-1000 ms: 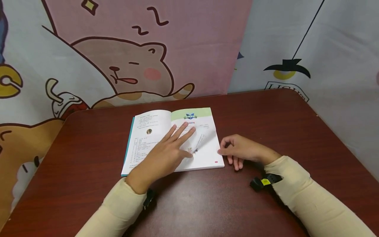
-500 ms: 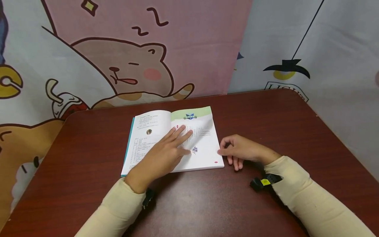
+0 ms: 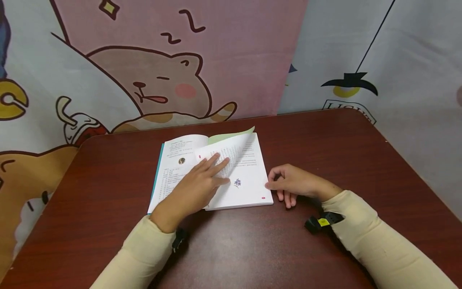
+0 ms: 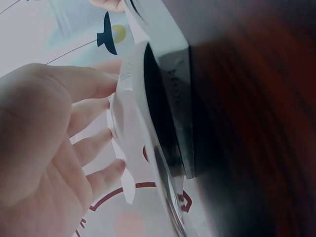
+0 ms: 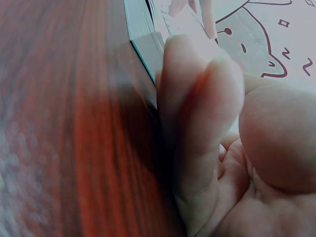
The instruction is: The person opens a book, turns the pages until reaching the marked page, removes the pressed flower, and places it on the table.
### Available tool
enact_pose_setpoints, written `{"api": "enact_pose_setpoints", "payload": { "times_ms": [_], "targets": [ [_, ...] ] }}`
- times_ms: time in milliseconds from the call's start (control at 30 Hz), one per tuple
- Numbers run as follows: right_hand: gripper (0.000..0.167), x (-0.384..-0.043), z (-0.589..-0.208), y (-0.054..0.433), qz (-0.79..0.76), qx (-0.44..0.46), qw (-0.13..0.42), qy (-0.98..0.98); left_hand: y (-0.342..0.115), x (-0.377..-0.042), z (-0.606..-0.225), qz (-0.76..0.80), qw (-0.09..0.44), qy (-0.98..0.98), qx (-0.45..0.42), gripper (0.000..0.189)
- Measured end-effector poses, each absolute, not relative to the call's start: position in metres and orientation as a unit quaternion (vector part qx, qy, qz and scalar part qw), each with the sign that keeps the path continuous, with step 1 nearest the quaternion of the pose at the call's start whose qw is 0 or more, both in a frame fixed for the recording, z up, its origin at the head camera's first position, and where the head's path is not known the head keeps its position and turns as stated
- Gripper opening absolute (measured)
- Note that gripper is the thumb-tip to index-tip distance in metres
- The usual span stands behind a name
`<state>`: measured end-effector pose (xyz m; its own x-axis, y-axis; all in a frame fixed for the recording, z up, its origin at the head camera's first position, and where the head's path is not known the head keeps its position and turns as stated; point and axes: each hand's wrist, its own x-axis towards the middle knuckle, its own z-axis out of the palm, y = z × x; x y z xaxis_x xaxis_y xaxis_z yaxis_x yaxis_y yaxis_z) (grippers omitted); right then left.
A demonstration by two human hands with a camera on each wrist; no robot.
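An open book (image 3: 249,190) with a teal cover edge lies on the brown table. My left hand (image 3: 191,188) rests with spread, fairly straight fingers on a lifted page (image 3: 232,150), which curves over from the right side towards the left. In the left wrist view the fingertips (image 4: 116,165) touch this bowed page (image 4: 131,103). My right hand (image 3: 294,182) stays at the book's right edge, its thumb tip touching the margin and its other fingers loosely bent by the table. In the right wrist view its fingers (image 5: 192,98) are beside the book's edge (image 5: 143,49).
The brown table (image 3: 231,253) stretches around the book on all sides. Behind it hangs a cloth (image 3: 252,60) printed with a sleeping cartoon animal. Black straps with small devices (image 3: 321,220) sit at both wrists.
My left hand has slid slightly left, drawing the page up and over so that its green-topped corner lifts and more of the page beneath shows. The right hand has stayed put.
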<state>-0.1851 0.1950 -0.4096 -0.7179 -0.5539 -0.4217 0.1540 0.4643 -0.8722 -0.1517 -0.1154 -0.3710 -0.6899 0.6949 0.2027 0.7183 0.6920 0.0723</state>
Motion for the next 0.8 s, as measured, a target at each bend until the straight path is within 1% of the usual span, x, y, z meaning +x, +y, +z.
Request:
{"api": "enact_pose_setpoints", "payload": {
  "times_ms": [300, 467, 800],
  "targets": [
    [0.027, -0.1850, -0.4080, 0.1946, -0.497, -0.137, 0.352, 0.781, -0.1186, -0.1524, -0.3717, -0.069, 0.071, -0.928, -0.359, 0.033],
    [0.027, -0.1847, -0.4075, 0.1943, -0.499, -0.143, 0.352, 0.779, -0.1198, -0.1533, -0.3732, -0.075, 0.073, -0.934, -0.343, 0.033],
    [0.026, -0.1831, -0.4060, 0.1933, -0.500, -0.138, 0.351, 0.780, -0.1219, -0.1533, -0.3742, -0.095, 0.059, -0.945, -0.307, 0.035]
  ]
}}
